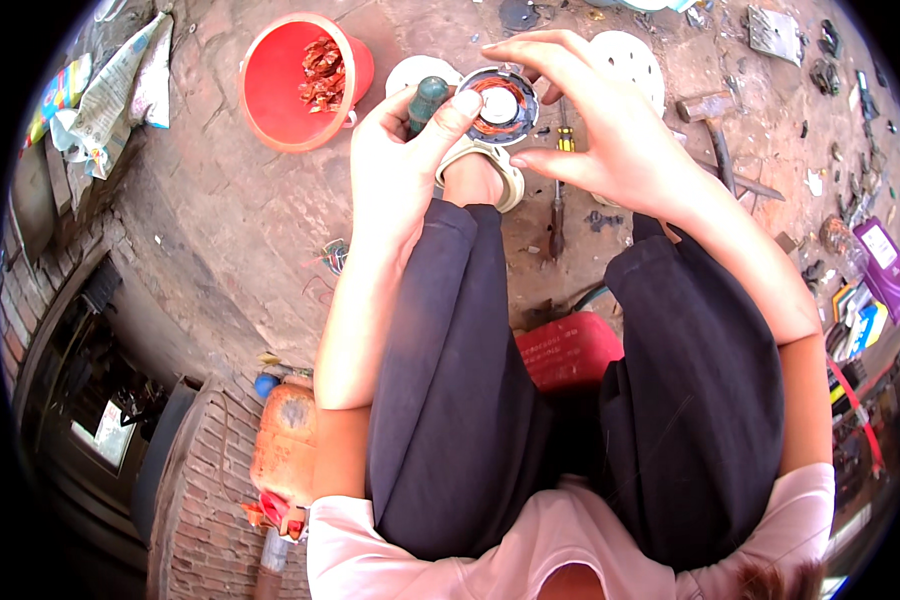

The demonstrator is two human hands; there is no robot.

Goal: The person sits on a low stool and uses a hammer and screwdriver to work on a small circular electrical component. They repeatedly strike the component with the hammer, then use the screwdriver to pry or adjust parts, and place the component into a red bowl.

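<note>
My left hand is closed round a round motor part with copper windings. Its thumb presses on the part's left rim. A dark green tool handle stands up between the thumb and fingers of the same hand; the rest of that tool is hidden. To the right of the motor part, my right hand is open, with thumb and fingers spread apart and curved toward it. Nothing shows between them. Behind the hands are light clog shoes on my feet.
A red bucket with copper scraps stands at the left. Screwdrivers lie between my feet. A hammer, a purple container and scattered scrap lie at the right. An orange jerrycan is at the lower left.
</note>
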